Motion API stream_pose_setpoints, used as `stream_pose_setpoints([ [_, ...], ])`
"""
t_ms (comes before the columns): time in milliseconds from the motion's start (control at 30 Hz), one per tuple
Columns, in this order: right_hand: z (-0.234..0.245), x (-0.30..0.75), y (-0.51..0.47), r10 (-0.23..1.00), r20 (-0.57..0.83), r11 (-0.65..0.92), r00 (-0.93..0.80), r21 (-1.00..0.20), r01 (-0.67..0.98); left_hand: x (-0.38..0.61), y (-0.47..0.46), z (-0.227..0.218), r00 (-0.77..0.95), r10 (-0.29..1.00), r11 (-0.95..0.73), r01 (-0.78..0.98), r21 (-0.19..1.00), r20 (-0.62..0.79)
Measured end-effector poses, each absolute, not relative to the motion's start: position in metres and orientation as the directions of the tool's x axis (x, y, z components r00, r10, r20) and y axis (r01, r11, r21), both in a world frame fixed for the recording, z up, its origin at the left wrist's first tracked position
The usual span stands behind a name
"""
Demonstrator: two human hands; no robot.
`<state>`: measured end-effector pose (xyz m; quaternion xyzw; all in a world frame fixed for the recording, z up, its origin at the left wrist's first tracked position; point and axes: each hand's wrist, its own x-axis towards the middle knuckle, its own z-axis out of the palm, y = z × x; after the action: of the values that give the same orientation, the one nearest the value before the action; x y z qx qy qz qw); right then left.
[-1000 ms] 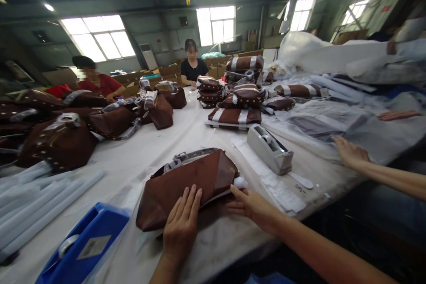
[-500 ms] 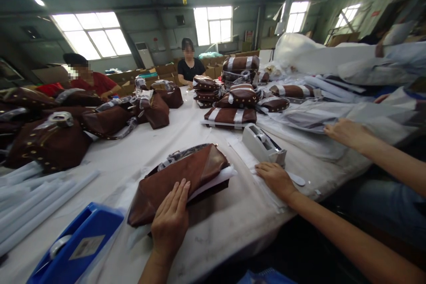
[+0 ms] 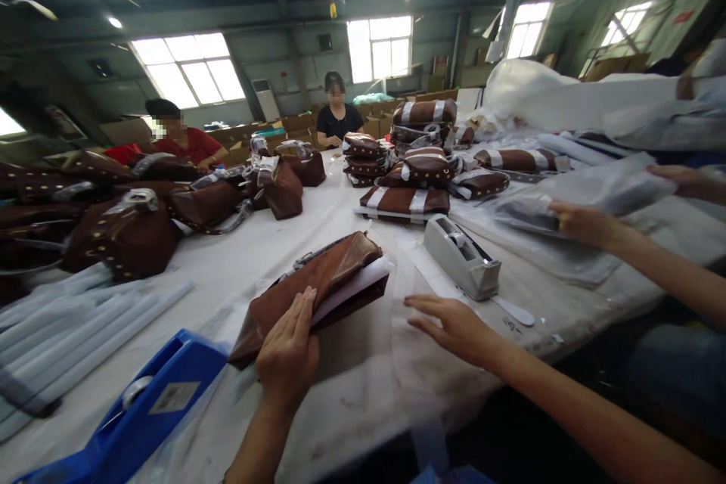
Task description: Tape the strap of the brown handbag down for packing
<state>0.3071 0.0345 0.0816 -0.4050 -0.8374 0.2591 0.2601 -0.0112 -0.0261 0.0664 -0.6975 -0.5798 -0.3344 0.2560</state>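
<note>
A brown leather bag with a white paper sheet under its flap lies on the white table in front of me, its right end tipped up. My left hand rests flat on the bag's near side, fingers stretched out. My right hand hovers to the right of the bag with fingers spread, on or just over a clear plastic sleeve that runs toward the table edge. I cannot tell whether it grips the sleeve.
A grey tape dispenser stands beyond my right hand, a blue one at near left beside white foam tubes. Brown bags pile at left, wrapped ones in the middle. Another person's hands handle plastic bags at right.
My right hand left the bag's end, reached beside the grey dispenser, then came back near with the clear sleeve under it. The bag's right end has lifted under my left hand.
</note>
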Motion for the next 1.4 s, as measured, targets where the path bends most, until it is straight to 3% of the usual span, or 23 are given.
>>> stream_pose_setpoints([
  [100,0.049,0.287,0.062,0.891,0.261,0.452,-0.371,-0.583,0.675,-0.014,-0.024,0.074,0.037,0.620,-0.141,0.988,0.065,0.784],
  [200,0.018,0.265,0.077,0.879,0.131,0.451,-0.458,-0.542,0.710,-0.020,-0.022,0.079,-0.043,0.607,-0.084,0.990,0.118,0.794],
  [267,0.010,0.252,0.078,0.801,0.105,0.537,-0.590,-0.561,0.630,-0.024,-0.022,0.081,-0.092,0.600,-0.052,0.987,0.154,0.794],
  [367,0.016,0.234,0.079,0.592,0.200,0.699,-0.780,-0.609,0.375,-0.028,-0.022,0.081,-0.131,0.585,-0.030,0.983,0.183,0.801],
  [467,0.028,0.214,0.090,0.412,0.278,0.796,-0.868,-0.573,0.194,-0.027,-0.023,0.080,-0.116,0.568,-0.044,0.984,0.171,0.815],
  [533,0.030,0.204,0.098,0.379,0.318,0.831,-0.869,-0.530,0.168,-0.023,-0.025,0.079,-0.072,0.566,-0.071,0.988,0.135,0.821],
  [633,0.024,0.205,0.097,0.496,0.411,0.825,-0.765,-0.497,0.268,-0.014,-0.029,0.071,0.018,0.582,-0.132,0.989,0.073,0.813],
  [733,0.017,0.234,0.078,0.707,0.421,0.695,-0.567,-0.562,0.449,-0.002,-0.034,0.056,0.119,0.592,-0.201,0.980,0.003,0.797],
  [833,0.030,0.277,0.059,0.813,0.446,0.582,-0.374,-0.626,0.519,0.010,-0.036,0.039,0.183,0.576,-0.230,0.971,-0.056,0.797],
  [967,0.071,0.300,0.072,0.827,0.526,0.533,-0.197,-0.625,0.570,0.023,-0.040,0.020,0.202,0.578,-0.238,0.968,-0.073,0.791],
  [1033,0.085,0.284,0.097,0.770,0.578,0.611,-0.271,-0.546,0.573,0.029,-0.043,0.015,0.204,0.575,-0.241,0.968,-0.075,0.792],
  [1100,0.090,0.255,0.133,0.666,0.587,0.736,-0.459,-0.417,0.534,0.035,-0.047,0.014,0.194,0.569,-0.231,0.970,-0.071,0.800],
  [1167,0.087,0.220,0.171,0.553,0.495,0.831,-0.670,-0.275,0.483,0.039,-0.050,0.013,0.185,0.566,-0.222,0.973,-0.068,0.804],
  [1233,0.081,0.185,0.206,0.461,0.256,0.887,-0.850,-0.156,0.435,0.042,-0.051,0.012,0.188,0.564,-0.222,0.972,-0.071,0.804],
  [1300,0.076,0.156,0.231,0.387,0.052,0.920,-0.921,-0.094,0.381,0.043,-0.051,0.011,0.184,0.560,-0.218,0.973,-0.070,0.808],
  [1400,0.070,0.126,0.250,0.326,-0.047,0.942,-0.944,-0.068,0.329,0.043,-0.050,0.009,0.172,0.548,-0.209,0.976,-0.065,0.818],
])
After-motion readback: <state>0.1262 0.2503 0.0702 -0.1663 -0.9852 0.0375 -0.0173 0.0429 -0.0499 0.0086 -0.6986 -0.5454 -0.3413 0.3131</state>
